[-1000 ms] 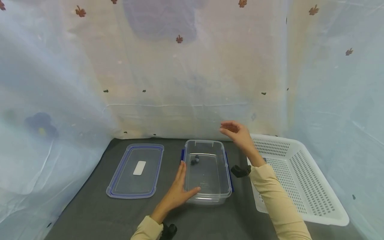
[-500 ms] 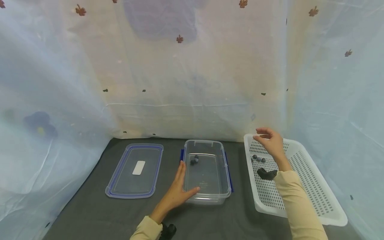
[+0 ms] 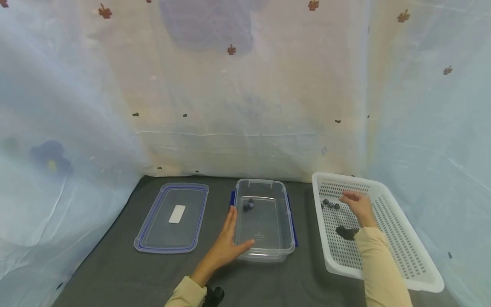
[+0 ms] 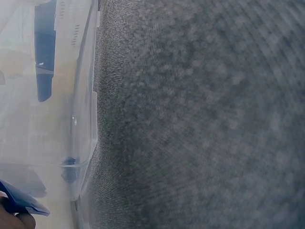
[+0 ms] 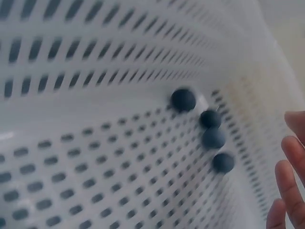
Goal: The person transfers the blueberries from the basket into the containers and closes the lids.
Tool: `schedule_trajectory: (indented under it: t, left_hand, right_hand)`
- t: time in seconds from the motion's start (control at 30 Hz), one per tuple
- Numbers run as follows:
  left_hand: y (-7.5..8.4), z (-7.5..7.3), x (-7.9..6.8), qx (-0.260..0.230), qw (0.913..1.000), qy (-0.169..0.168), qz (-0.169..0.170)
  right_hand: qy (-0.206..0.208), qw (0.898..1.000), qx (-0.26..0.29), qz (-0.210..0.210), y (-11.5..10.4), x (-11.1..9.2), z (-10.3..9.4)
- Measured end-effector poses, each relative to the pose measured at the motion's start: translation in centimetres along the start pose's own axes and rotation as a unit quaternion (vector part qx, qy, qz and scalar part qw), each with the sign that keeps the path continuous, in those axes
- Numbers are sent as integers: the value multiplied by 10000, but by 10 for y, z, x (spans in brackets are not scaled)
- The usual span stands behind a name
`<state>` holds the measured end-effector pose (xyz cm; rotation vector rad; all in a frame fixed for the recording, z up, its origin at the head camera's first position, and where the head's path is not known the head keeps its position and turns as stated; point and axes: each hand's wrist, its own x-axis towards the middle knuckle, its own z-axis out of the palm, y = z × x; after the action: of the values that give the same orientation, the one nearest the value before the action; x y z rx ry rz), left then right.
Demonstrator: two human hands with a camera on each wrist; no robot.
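Note:
In the head view, a clear plastic container with blue latches stands mid-table, and a few blueberries lie inside it. My left hand rests against its left side with fingers straight and thumb over the near rim. The left wrist view shows those fingertips beside a blue latch. Over the white basket is my right hand, fingers loosely bent and holding nothing. Several blueberries sit on the basket floor, just left of that hand in the head view.
A clear lid with a blue seal and a white label lies flat at the left. Dark grey cloth covers the table. A pale patterned curtain closes off the back and sides.
My right hand has moved right from behind the container to above the basket, then lowered into it. The left hand and the container have stayed put.

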<state>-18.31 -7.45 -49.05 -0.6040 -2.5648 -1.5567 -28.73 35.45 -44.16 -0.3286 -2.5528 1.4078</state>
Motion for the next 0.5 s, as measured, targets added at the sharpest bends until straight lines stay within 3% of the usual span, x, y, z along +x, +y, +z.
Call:
schedule_trajectory:
  t: [0.33,0.5]
  left_hand:
    - [0,0,0,3,10000,9,37]
    - [-1,1,0,1,10000,25,76]
  right_hand:
    - [-327,9969,-440,561,29,3,5]
    - [-102,9962,-556,666,33,3,11]
